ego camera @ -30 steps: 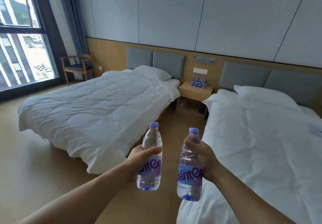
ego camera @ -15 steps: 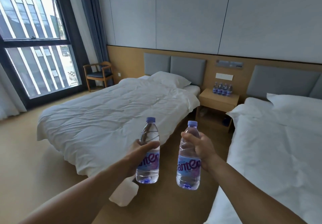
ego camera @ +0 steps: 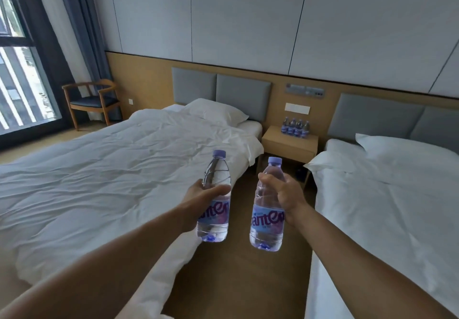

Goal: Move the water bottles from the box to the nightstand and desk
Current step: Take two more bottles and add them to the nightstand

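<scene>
Change: the bedside table [ego camera: 288, 142] lies nearer and more central than half a second ago.
Item 1: left bottle [ego camera: 216, 172], upright, purple cap; left hand [ego camera: 201, 199] wrapped round its middle.
Item 2: right bottle [ego camera: 267, 219], upright; right hand [ego camera: 285, 194] gripping its upper body.
Location: both are held in the air over the floor between left bed [ego camera: 111, 169] and right bed [ego camera: 385, 207].
Item 3: four bottles [ego camera: 295, 127], in a row at the back of the bedside table.

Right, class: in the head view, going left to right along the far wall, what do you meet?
Window → wooden chair → left bed's grey headboard → nightstand with a row of bottles → right bed's grey headboard.
</scene>
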Demonstrator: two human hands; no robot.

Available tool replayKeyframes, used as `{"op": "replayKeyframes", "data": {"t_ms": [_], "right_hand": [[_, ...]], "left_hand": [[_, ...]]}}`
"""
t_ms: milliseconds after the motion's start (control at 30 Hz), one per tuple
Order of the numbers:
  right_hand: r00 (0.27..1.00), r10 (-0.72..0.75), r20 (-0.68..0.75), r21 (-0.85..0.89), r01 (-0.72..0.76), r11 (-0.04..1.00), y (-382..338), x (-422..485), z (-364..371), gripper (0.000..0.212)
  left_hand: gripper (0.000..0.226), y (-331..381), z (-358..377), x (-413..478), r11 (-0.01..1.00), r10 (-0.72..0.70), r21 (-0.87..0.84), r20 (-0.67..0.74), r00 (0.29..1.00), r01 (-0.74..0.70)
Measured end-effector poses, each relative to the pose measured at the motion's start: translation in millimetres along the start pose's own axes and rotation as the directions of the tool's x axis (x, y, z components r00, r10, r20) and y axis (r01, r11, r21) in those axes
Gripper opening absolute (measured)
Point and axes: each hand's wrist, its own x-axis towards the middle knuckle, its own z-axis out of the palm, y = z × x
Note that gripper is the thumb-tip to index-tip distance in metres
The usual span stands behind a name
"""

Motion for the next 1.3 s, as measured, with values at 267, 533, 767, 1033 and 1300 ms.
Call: {"op": "replayKeyframes", "data": {"t_ms": [267,533,767,1033,1300], "right_hand": [[0.995,0.009,-0.097,0.055,-0.003,0.999,-7,103,-10,0.037],[0.99,-0.01,-0.14,0.035,0.015,0.999,-2,233,-61,0.05],[0.988,-0.031,-0.151,0.019,0.034,0.999,-27,344,-110,0.025],[0.978,0.027,-0.207,0.03,-0.021,0.999,-23,463,-137,0.02],[0.93,0.048,-0.364,-0.027,-0.062,0.998,-23,595,-147,0.021]], "left_hand": [[0.052,25,16,120,0.999,0.002,0.047,0.086,0.996,-0.006],[0.063,53,76,249,0.998,0.019,0.064,0.166,0.986,-0.03],[0.059,88,129,365,0.997,0.048,0.046,0.186,0.981,-0.058],[0.058,98,163,494,0.999,0.018,0.032,0.222,0.975,-0.026],[0.038,127,191,646,0.998,0.035,0.029,0.39,0.92,-0.05]]}}
